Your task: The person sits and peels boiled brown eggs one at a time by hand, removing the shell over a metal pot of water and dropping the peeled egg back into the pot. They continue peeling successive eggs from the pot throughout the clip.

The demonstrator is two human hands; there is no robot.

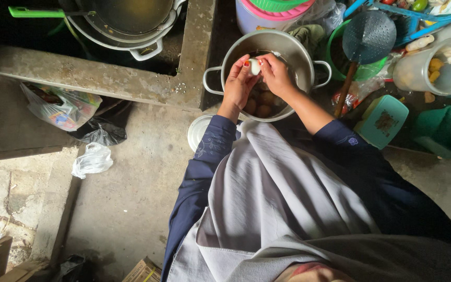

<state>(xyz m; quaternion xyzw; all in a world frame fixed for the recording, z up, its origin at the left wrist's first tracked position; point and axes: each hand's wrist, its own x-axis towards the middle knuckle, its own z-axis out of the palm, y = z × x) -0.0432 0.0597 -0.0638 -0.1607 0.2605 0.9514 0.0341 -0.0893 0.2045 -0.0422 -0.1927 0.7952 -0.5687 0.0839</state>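
Observation:
Both my hands are over a steel pot point(299, 52) with two side handles. A white, partly peeled egg point(255, 66) sits between them. My left hand point(239, 83) pinches it from the left and my right hand point(276, 73) grips it from the right. Several brown, unpeeled eggs point(263, 104) lie in the bottom of the pot, partly hidden by my hands. I wear dark blue sleeves and a grey garment.
A large wok point(126, 23) with a green-handled tool stands at the top left behind a concrete ledge point(105, 78). A dark skimmer point(367, 37), a clear jug point(434, 65), green tubs and a teal lid point(383, 121) crowd the right. Plastic bags point(92, 159) lie on the floor at left.

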